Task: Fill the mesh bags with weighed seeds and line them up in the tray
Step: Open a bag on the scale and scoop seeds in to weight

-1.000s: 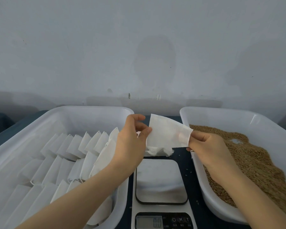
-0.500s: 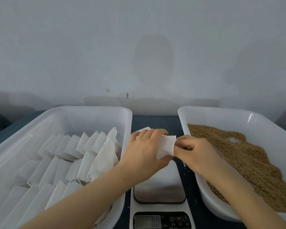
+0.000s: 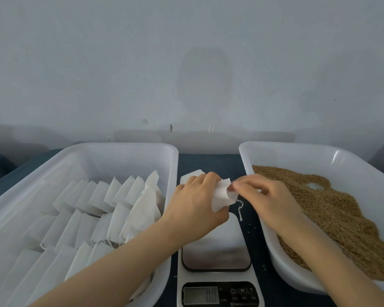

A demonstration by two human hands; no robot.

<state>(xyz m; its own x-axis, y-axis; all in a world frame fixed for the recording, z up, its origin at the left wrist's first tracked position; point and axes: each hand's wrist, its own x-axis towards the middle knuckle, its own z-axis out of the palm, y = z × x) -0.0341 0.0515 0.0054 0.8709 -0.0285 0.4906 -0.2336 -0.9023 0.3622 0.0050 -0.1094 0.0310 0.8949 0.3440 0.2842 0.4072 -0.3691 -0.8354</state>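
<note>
Above the scale [image 3: 217, 258], a white mesh bag [image 3: 221, 196] is gripped in the curled fingers of the left hand [image 3: 193, 209], and its edge is pinched by the right hand [image 3: 268, 196]. Further bags [image 3: 98, 200] are ranked in the left tray [image 3: 120, 147]; seeds [image 3: 333, 209] are heaped in the right tray [image 3: 319, 156].

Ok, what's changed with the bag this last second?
The left hand and right hand lowered the mesh bag from spread flat up high to above the far end of the scale; it is now bunched, left gripping, right pinching its edge. The tray of bags and the seeds stayed put.
</note>
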